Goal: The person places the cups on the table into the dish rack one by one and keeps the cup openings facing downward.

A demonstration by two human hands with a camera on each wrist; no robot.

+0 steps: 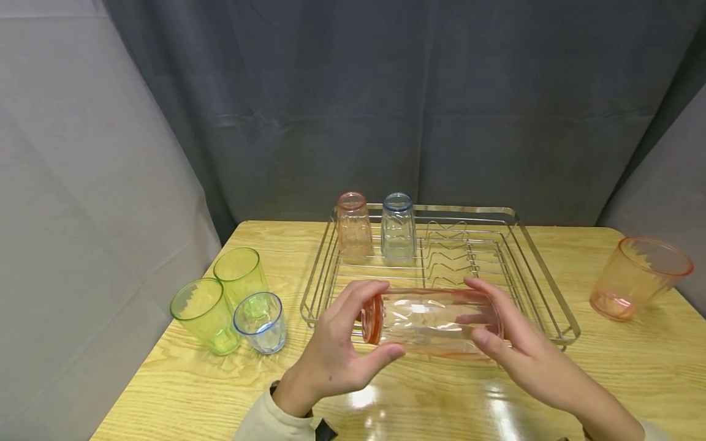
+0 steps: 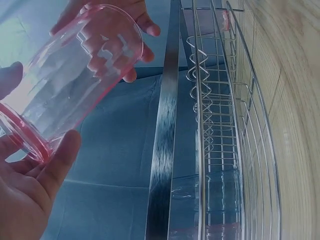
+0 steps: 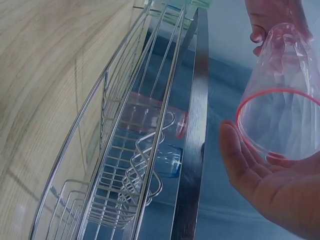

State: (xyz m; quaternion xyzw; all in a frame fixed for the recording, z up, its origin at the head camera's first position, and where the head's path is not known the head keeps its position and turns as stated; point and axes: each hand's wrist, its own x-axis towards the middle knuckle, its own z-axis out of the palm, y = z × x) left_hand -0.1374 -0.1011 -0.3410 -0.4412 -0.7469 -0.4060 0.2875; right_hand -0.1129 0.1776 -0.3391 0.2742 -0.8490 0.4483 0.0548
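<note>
A clear pink-orange tumbler (image 1: 425,318) lies sideways in the air between my two hands, over the front of the wire rack. My left hand (image 1: 336,349) grips its thick base, thumb below and fingers behind. At the wider rim, my right hand (image 1: 529,358) holds the other end, the thumb near the rim and fingers seen through the glass. The left wrist view shows the tumbler (image 2: 80,75) tilted, base at lower left; from the right wrist, its open mouth faces the camera. Upside down in the rack stand a pink tumbler (image 1: 355,229) and a blue-tinted tumbler (image 1: 398,229).
The metal dish rack (image 1: 545,278) has wavy wire dividers on its right half. Two green glasses (image 1: 201,315) and a small blue-rimmed glass (image 1: 265,331) stand upright at the table's left. A wide orange glass (image 1: 634,282) stands at the right. Grey curtains (image 1: 419,110) enclose the table.
</note>
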